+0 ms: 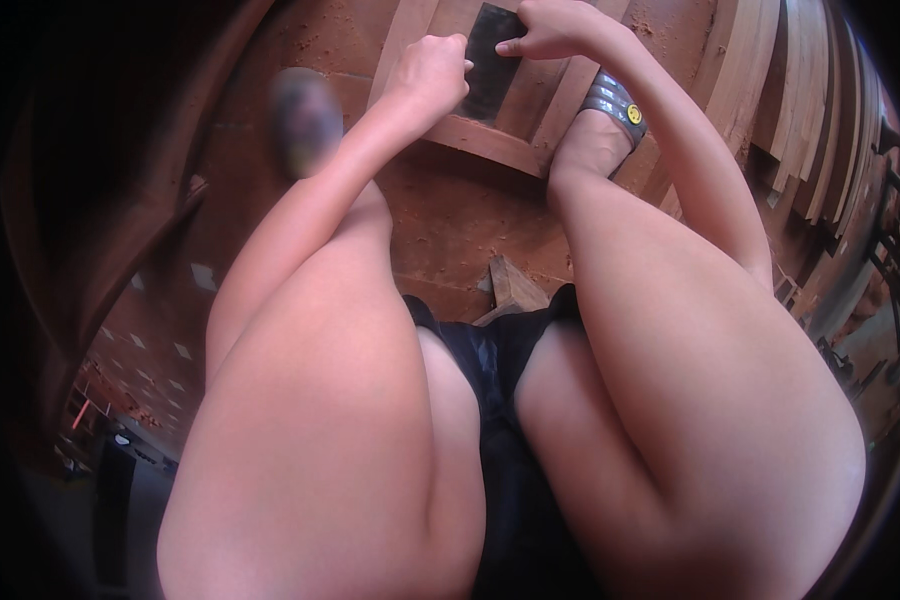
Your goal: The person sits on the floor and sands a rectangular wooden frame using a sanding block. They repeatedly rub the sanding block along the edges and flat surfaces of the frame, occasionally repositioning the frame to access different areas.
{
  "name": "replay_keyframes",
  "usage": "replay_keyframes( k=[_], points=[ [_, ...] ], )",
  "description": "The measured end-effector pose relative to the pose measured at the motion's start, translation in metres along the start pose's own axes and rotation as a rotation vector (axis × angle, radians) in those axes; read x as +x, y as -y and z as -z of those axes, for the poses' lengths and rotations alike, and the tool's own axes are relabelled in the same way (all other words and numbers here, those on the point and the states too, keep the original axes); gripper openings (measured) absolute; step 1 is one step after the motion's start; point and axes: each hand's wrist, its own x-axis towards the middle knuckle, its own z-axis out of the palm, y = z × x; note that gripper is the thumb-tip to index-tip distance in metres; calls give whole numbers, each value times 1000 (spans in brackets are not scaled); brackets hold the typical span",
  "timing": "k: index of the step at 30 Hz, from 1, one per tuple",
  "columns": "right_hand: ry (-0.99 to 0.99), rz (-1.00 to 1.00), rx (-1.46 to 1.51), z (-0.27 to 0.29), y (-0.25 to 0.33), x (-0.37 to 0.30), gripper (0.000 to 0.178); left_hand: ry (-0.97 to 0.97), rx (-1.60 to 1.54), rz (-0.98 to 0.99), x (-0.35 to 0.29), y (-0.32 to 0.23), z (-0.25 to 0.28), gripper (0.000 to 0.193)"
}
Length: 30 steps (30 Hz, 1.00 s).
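Note:
A dark, flat rectangular sheet (490, 65), which looks like sandpaper, is stretched between my two hands at the top of the view. It is over a reddish-brown wooden frame (480, 143) lying between my feet. My left hand (432, 75) is closed at the sheet's left edge, fingers curled in. My right hand (550, 28) pinches the upper right edge, its thumb lying on the sheet. The fingers of the right hand are partly cut off by the top of the picture.
Long wooden boards (790, 90) are stacked at the right. A wood offcut (515, 287) sits between my thighs on the floor, where reddish shavings (450, 225) are scattered. My right foot wears a grey sandal (613, 105) beside the frame. Dark brown wood (170, 130) rises at the left.

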Motion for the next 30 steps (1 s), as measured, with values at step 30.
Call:
replay_keyframes(
  k=[30],
  points=[
    [69,13,16,6,0,9,64,23,-61,44,2,4,4,15]
  ],
)
